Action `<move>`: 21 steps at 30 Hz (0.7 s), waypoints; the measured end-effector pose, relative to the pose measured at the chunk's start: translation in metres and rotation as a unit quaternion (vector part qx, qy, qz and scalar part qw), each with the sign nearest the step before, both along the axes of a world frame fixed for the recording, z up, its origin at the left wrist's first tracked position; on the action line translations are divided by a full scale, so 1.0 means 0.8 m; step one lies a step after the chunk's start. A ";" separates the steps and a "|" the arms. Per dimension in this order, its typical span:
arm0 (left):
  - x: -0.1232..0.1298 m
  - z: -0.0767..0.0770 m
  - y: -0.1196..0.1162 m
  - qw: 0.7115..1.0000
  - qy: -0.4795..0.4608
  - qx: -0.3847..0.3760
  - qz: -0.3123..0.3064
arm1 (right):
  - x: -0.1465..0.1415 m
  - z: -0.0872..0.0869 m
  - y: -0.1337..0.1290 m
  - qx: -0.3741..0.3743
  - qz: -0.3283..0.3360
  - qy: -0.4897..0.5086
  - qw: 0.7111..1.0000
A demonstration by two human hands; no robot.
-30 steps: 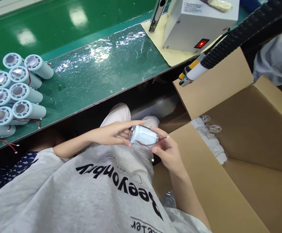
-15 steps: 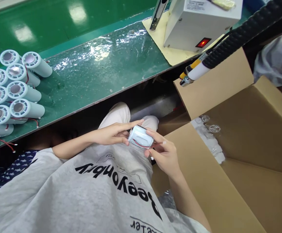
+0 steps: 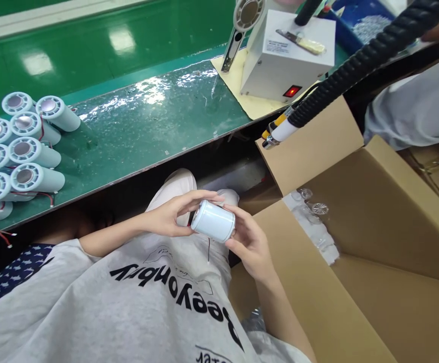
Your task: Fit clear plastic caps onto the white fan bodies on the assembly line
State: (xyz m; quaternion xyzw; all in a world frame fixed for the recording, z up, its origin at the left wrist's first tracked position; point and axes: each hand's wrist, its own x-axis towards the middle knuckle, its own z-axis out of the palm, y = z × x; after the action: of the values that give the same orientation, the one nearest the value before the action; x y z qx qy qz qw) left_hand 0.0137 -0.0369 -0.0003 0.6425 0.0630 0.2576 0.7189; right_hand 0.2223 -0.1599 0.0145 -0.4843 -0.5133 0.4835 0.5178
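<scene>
A light-blue cylinder (image 3: pixel 213 221) lies tilted between my hands, above my lap. My left hand (image 3: pixel 174 214) holds its left end, thumb below and fingers over the top. The fingers of my right hand (image 3: pixel 251 242) are wrapped round its right end. A dark thin wire hangs beneath the cylinder. Several similar light-blue cylinders (image 3: pixel 38 178) stand grouped at the left of the green bench (image 3: pixel 147 123), some with red wires trailing from them.
A grey box-shaped device (image 3: pixel 287 60) with a lit red switch sits on the bench. A black corrugated hose (image 3: pixel 355 60) hangs over an open cardboard box (image 3: pixel 385 217) at the right. Another person's sleeve (image 3: pixel 412 108) is beyond.
The cylinder has been turned in my hands, so its red wire no longer shows along the side. The view has shifted, bringing more of the device and a blue tray into sight.
</scene>
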 end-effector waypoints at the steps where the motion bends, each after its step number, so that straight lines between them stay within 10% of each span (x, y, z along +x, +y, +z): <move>1: 0.000 0.001 0.002 1.000 0.010 0.003 -0.005 | 0.000 0.000 -0.001 0.018 -0.008 -0.010 1.000; 15: 0.005 0.036 0.002 0.956 0.184 -0.195 -0.122 | 0.006 -0.008 0.004 0.225 -0.023 -0.180 0.957; 18: 0.010 0.037 -0.001 0.949 0.231 -0.206 -0.064 | 0.007 -0.010 0.004 0.240 0.019 -0.215 0.947; 21: 0.009 0.037 0.030 0.945 0.319 -0.059 0.045 | 0.051 -0.018 -0.006 0.174 0.004 -0.250 0.952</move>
State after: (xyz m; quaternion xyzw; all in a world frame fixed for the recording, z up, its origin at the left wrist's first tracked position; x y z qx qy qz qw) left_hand 0.0212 -0.0129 0.0293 0.6438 0.3327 0.0668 0.6858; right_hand 0.2634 -0.1651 0.0003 -0.4897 -0.7045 0.2521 0.4476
